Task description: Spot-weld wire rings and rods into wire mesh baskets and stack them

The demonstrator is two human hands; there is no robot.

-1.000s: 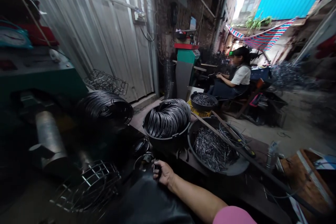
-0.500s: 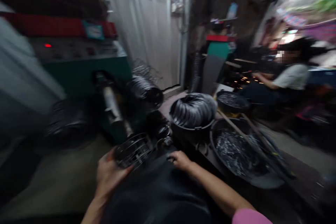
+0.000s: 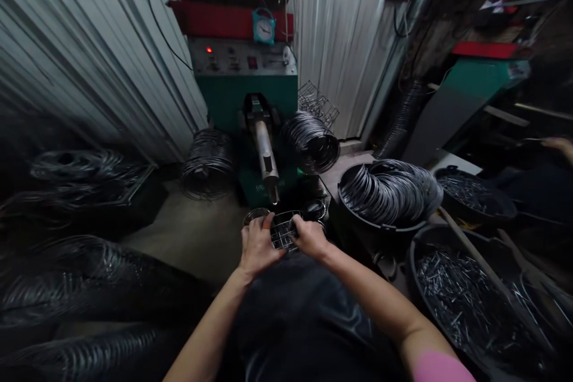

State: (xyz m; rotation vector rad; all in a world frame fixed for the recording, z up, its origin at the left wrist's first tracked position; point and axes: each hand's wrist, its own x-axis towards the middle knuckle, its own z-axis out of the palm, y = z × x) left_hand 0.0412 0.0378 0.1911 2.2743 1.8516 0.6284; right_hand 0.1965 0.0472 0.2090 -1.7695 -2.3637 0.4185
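Both hands hold a small round wire cage just above my dark apron. My left hand grips its left side with fingers wrapped over the rim. My right hand is closed on its right side. The cage sits right below the metal arm that sticks out of the green machine. A wire ring lies just behind the cage.
Black tub of wire rings stands at right, and two tubs of short wire pieces beyond it. Wire coils flank the machine. More coils lie on the left. Another person's hand shows at far right.
My view swung left from the seated person to the green machine. My left hand came in with the wire cage, and my right hand moved onto it.
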